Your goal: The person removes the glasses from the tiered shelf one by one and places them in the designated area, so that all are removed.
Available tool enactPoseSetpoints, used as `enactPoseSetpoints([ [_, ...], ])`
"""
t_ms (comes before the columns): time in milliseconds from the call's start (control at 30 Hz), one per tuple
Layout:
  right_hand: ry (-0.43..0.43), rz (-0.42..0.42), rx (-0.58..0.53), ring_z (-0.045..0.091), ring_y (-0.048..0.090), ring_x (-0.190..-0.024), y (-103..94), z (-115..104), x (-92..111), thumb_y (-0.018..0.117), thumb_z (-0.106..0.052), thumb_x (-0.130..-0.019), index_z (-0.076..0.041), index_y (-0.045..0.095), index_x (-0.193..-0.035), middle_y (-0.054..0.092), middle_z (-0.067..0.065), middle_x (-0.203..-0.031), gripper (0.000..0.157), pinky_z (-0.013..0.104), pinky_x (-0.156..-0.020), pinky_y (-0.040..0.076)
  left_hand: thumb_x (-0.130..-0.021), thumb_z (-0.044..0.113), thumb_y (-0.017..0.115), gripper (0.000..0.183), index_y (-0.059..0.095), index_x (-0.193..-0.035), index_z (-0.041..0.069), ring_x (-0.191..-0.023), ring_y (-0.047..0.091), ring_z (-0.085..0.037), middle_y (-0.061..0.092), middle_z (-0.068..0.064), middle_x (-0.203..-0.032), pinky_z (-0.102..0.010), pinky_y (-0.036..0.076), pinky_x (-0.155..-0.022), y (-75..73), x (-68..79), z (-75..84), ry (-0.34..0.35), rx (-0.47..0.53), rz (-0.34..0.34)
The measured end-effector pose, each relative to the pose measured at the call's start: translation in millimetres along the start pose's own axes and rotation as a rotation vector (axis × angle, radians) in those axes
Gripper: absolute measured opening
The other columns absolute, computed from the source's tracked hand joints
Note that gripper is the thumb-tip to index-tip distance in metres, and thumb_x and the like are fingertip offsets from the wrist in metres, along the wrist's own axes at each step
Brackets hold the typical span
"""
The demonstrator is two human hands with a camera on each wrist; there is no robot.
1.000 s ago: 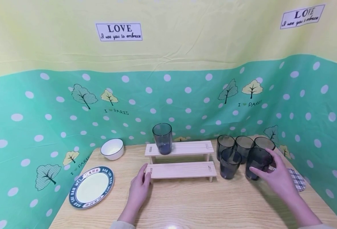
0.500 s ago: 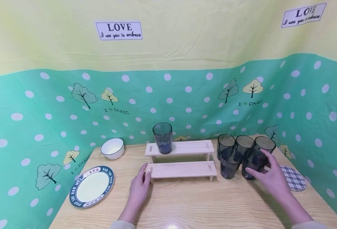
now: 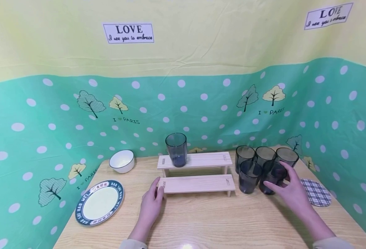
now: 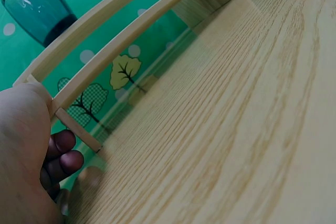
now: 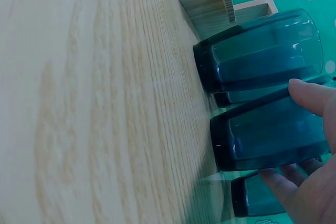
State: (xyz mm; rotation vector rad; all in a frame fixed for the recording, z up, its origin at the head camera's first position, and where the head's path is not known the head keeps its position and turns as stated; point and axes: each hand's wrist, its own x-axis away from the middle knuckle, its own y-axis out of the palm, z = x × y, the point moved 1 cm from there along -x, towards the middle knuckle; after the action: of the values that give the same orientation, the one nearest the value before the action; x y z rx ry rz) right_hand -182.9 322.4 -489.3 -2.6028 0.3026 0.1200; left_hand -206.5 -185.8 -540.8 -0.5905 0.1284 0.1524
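My left hand (image 3: 151,205) holds the left end of the lower step of a two-step wooden stand (image 3: 198,184). In the left wrist view, curled fingertips (image 4: 65,161) show beside the stand's leg. My right hand (image 3: 295,193) grips a dark tinted drinking glass (image 3: 271,178), thumb on the near side and fingers round the right side. This glass is upright and close beside another front glass (image 3: 249,178). Behind them stand more such glasses (image 3: 244,157) in a back row. One more tinted glass (image 3: 176,150) stands on the left part of the upper step.
A round checked coaster (image 3: 316,193) lies right of the right hand. On the left are a white dark-rimmed bowl (image 3: 122,162) and a blue-rimmed plate (image 3: 82,211). A patterned cloth (image 3: 183,103) closes off the back and sides of the wooden table (image 3: 208,221).
My right hand has moved the gripped glass left, up beside the other front glass, and more of the coaster now shows. The left hand has stayed on the stand.
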Motion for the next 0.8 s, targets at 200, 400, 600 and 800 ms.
enactPoseSetpoints([
  [200, -0.007, -0.018, -0.003, 0.064, 0.048, -0.136, 0.4, -1, 1, 0.09, -0.031, -0.097, -0.009, 0.01, -0.177, 0.032, 0.041, -0.163, 0.116, 0.007, -0.078, 0.047, -0.118, 0.029, 0.053, 0.053, 0.047, -0.167, 0.011, -0.076, 0.056, -0.016, 0.058, 0.0, -0.084, -0.036, 0.049, -0.073, -0.1, 0.3, 0.9, -0.004, 0.006, -0.006],
  [400, -0.02, -0.031, 0.0, 0.063, 0.042, -0.141, -0.6, -2, 2, 0.09, -0.031, -0.097, -0.01, 0.007, -0.178, 0.027, 0.039, -0.167, 0.118, 0.004, -0.08, 0.043, -0.118, 0.027, 0.054, 0.053, 0.047, -0.167, 0.01, -0.076, 0.056, -0.017, 0.058, 0.0, -0.084, -0.035, 0.049, -0.073, -0.3, 0.5, 1.9, -0.008, 0.004, -0.005],
  [600, -0.053, -0.011, 0.027, 0.068, 0.036, -0.146, -5.7, -13, 3, 0.091, -0.034, -0.095, -0.013, 0.006, -0.178, 0.023, 0.039, -0.171, 0.12, 0.056, -0.112, 0.05, -0.118, 0.028, 0.053, 0.053, 0.047, -0.167, 0.01, -0.076, 0.056, -0.017, 0.059, 0.0, -0.085, -0.035, 0.05, -0.073, -0.1, 0.8, 1.5, -0.006, 0.004, -0.006],
  [800, -0.127, 0.057, 0.094, 0.066, 0.035, -0.147, -13.3, -35, 3, 0.09, -0.038, -0.095, -0.012, 0.012, -0.178, 0.033, 0.038, -0.164, 0.117, 0.081, -0.114, 0.029, -0.118, 0.027, 0.054, 0.052, 0.048, -0.167, 0.01, -0.075, 0.057, -0.017, 0.059, 0.001, -0.085, -0.035, 0.049, -0.073, -0.3, 0.0, 0.6, 0.009, 0.004, 0.003],
])
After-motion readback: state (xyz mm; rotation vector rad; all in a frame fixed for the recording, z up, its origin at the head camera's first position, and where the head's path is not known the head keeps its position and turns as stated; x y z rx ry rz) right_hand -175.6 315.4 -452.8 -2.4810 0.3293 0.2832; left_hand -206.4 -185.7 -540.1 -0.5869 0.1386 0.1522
